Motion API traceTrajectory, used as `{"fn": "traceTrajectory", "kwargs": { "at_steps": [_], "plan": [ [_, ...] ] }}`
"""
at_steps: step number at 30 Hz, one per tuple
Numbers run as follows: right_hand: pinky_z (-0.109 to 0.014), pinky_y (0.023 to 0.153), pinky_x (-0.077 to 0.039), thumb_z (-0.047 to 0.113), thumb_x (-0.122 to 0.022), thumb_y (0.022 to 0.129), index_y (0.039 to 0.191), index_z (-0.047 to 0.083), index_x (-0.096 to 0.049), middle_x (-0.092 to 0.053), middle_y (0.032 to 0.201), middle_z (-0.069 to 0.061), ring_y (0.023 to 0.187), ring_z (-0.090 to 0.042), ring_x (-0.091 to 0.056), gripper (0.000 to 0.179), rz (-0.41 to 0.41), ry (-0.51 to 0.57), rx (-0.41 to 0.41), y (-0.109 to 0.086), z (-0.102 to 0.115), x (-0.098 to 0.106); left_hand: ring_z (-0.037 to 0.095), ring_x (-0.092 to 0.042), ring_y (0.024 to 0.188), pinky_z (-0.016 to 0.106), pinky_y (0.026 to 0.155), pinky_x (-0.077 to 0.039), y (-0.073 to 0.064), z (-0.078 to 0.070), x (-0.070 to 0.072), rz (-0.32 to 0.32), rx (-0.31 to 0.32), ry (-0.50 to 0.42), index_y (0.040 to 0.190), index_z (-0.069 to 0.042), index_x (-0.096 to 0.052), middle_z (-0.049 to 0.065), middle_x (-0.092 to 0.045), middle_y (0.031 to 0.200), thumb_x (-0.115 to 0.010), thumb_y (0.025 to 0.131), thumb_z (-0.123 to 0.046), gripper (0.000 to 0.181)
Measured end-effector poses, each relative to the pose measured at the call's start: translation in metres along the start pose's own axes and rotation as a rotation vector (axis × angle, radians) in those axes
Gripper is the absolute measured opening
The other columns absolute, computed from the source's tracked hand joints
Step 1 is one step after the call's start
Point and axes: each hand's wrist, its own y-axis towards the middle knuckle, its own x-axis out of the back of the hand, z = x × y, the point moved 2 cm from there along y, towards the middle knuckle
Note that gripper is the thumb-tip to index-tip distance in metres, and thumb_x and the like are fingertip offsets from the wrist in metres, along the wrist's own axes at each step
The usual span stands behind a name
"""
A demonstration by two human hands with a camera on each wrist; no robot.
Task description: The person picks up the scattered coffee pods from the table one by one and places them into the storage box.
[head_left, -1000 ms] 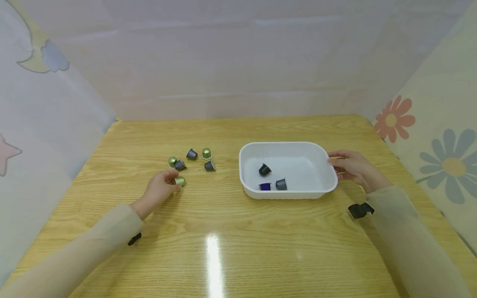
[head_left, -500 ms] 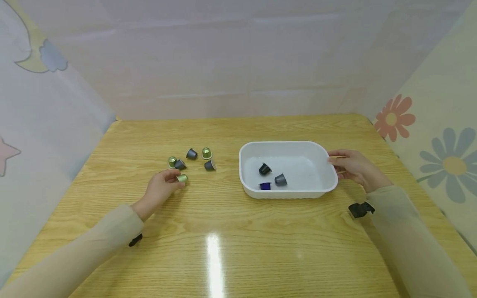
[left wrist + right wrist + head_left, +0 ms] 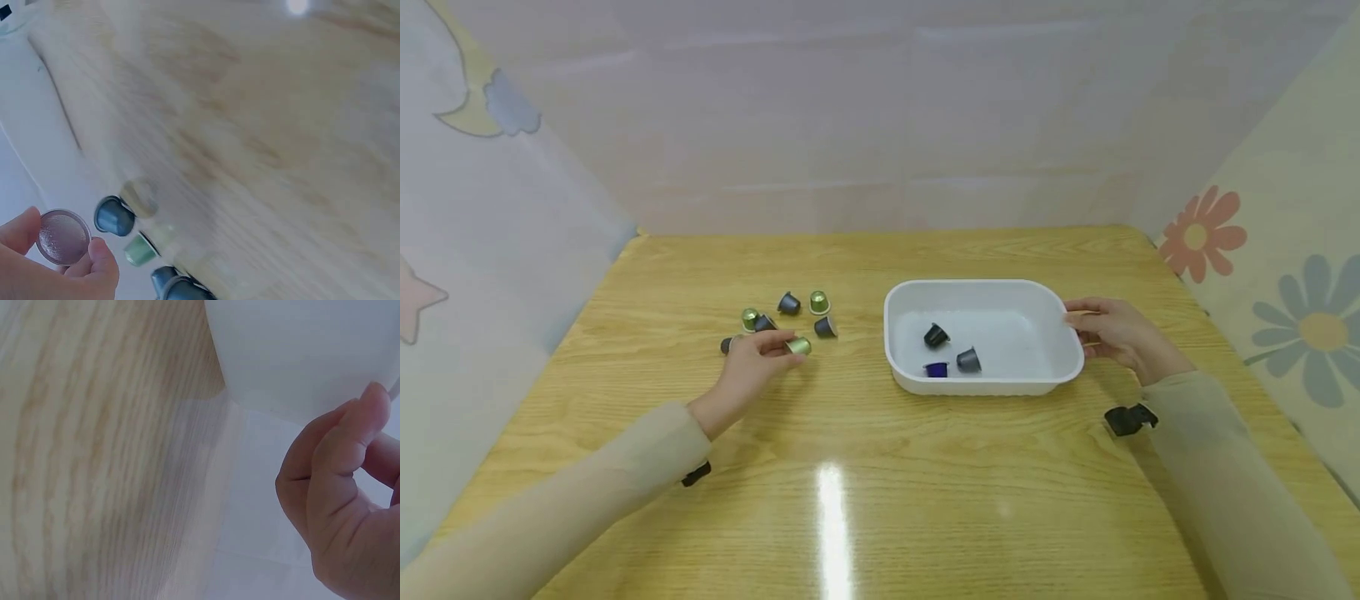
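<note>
My left hand (image 3: 747,372) pinches a light green coffee capsule (image 3: 799,345) between thumb and fingers, a little above the table. In the left wrist view the capsule's round foil lid (image 3: 64,237) faces the camera. Close by on the table lie several other capsules: a green one (image 3: 819,302), a second green one (image 3: 750,318) and dark grey ones such as this capsule (image 3: 825,327). My right hand (image 3: 1122,335) grips the right end of a white plastic tub (image 3: 983,388) at its rim. In the right wrist view its curled fingers (image 3: 337,469) touch the tub's wall.
Inside the tub, toward its left, lie a black capsule (image 3: 936,335), a purple capsule (image 3: 936,370) and a grey capsule (image 3: 968,360). The wooden table (image 3: 925,483) meets a covered wall (image 3: 880,125) at the back, with printed panels on both sides.
My left hand has lifted the light green capsule and carried it to the right, uncovering a dark capsule behind it. The grey capsule in the tub has shifted slightly. My right hand stays put.
</note>
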Motion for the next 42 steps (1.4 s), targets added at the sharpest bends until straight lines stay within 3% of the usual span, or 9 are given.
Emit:
{"fn": "traceTrajectory", "kwargs": {
  "at_steps": [10, 19, 42],
  "plan": [
    [-0.023, 0.06, -0.054, 0.016, -0.053, 0.101, 0.132, 0.004, -0.044, -0.061, 0.081, 0.005, 0.068, -0.007, -0.058, 0.035, 0.003, 0.021, 0.004, -0.001, 0.001, 0.001, 0.032, -0.055, 0.121, 0.037, 0.1, -0.047, 0.006, -0.021, -0.026, 0.059, -0.025, -0.068, 0.135, 0.007, -0.05, 0.022, -0.056, 0.131, -0.066, 0.092, -0.005, 0.048],
    [-0.024, 0.062, -0.054, 0.017, -0.051, 0.102, 0.144, -0.007, -0.031, -0.059, 0.083, 0.005, 0.07, -0.008, -0.056, 0.052, 0.002, -0.026, -0.008, -0.002, 0.0, 0.001, 0.029, -0.058, 0.117, 0.033, 0.096, -0.05, 0.014, -0.042, -0.049, 0.107, -0.065, -0.096, 0.135, 0.006, -0.051, 0.019, -0.059, 0.127, -0.068, 0.091, -0.005, 0.048],
    [-0.024, 0.061, -0.054, 0.018, -0.051, 0.102, 0.145, -0.006, -0.031, -0.059, 0.082, 0.005, 0.069, -0.008, -0.055, 0.053, -0.009, -0.032, -0.011, -0.002, 0.0, -0.001, 0.022, -0.063, 0.106, 0.03, 0.089, -0.053, 0.035, -0.067, -0.09, 0.145, -0.126, 0.024, 0.124, 0.002, -0.063, 0.013, -0.068, 0.114, -0.074, 0.086, -0.007, 0.041]
  ]
}}
